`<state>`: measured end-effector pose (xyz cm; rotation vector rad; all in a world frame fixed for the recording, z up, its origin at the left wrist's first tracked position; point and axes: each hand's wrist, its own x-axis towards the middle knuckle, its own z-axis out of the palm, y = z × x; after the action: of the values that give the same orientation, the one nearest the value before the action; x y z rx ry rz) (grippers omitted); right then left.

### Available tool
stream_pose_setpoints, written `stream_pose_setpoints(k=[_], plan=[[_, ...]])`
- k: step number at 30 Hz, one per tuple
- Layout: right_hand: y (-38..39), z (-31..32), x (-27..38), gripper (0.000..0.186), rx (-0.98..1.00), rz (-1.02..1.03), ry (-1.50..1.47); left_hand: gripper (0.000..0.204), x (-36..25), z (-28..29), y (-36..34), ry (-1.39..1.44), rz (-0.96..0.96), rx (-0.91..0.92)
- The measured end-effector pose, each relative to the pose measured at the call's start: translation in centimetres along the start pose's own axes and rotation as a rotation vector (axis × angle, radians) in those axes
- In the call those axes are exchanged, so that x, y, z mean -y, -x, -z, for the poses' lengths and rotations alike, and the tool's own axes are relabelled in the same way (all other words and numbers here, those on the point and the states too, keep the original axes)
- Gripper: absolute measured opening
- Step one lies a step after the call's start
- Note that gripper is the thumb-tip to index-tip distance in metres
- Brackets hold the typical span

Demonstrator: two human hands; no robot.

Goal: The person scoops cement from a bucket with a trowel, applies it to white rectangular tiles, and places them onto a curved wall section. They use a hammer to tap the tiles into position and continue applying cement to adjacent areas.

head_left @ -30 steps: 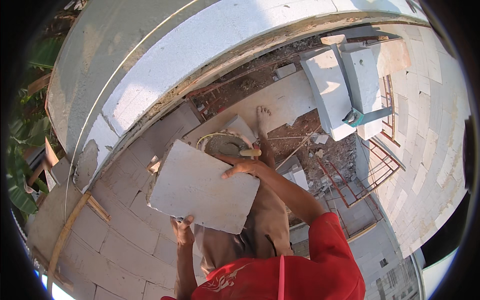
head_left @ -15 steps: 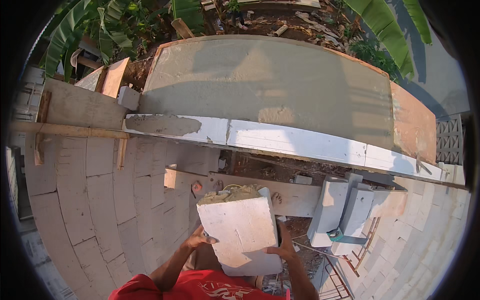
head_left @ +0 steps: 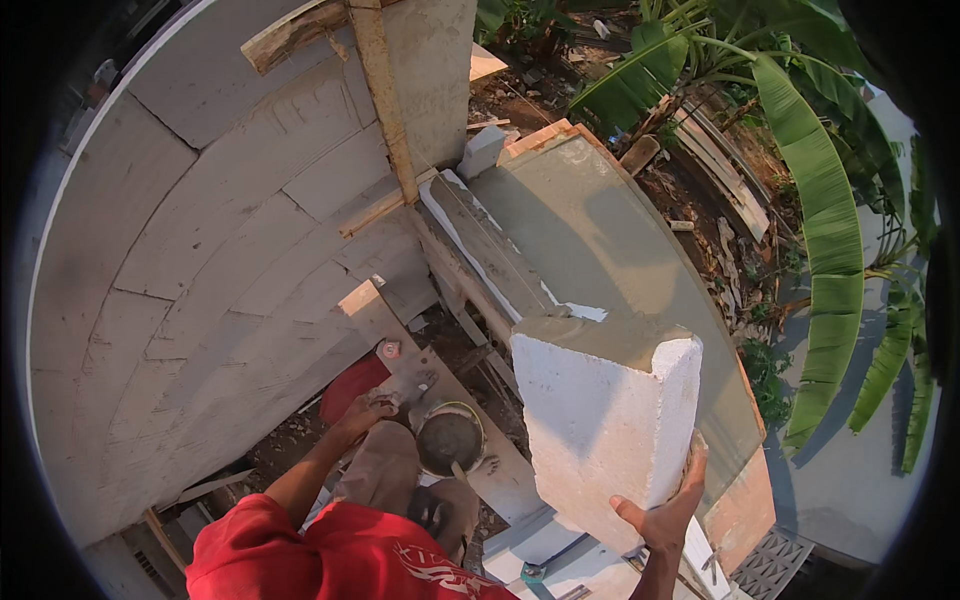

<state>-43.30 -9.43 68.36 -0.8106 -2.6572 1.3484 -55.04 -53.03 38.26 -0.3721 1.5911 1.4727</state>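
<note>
My right hand (head_left: 668, 510) grips the lower right edge of a large white lightweight block (head_left: 595, 420), thumb on the front face and fingers round the side. Grey mortar coats the block's upper end. The block is tilted beside the low wall; whether its hidden underside touches anything I cannot tell. My left hand (head_left: 365, 415) is off the block, above my knee, with bent fingers apart and nothing visible in it. Below it stands a bucket (head_left: 450, 440) of grey mortar with a handle sticking out. Wet mortar (head_left: 480, 230) lies along the top of the wall's white blocks.
A tall block wall (head_left: 230, 240) rises on the left, with a wooden post (head_left: 385, 100) against it. A thin string runs over the mortar bed. Past the low wall lies a grey slab (head_left: 600, 220), then banana plants (head_left: 820, 250). A plank (head_left: 490, 475) spans rubble near my feet.
My left hand has let go of the block and moved left. The block, in my right hand, is now farther right, beside the low wall. The view has turned left.
</note>
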Motion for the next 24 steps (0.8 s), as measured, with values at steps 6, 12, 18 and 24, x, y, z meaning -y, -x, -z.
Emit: stream_pose_setpoints(k=[6, 12, 18, 24], plan=[[-16.7, -6.1, 9.1, 0.105, -0.122, 0.238, 0.349, 0.04, 5.8, 11.5, -3.4, -0.093, -0.154, -0.265], [-28.8, -15.2, 11.4, 0.1, -0.106, 0.36, 0.532, 0.035, -3.1, 7.0, -9.8, 0.091, -0.044, -0.269], [-33.7, -25.0, 13.0, 0.099, 0.023, 0.357, 0.487, 0.069, -8.0, 4.9, -20.5, 0.342, -0.352, -0.185], [-34.7, -30.1, 13.2, 0.105, 0.07, 0.351, 0.499, 0.075, -19.4, 1.5, -24.1, 0.315, -0.232, -0.251]])
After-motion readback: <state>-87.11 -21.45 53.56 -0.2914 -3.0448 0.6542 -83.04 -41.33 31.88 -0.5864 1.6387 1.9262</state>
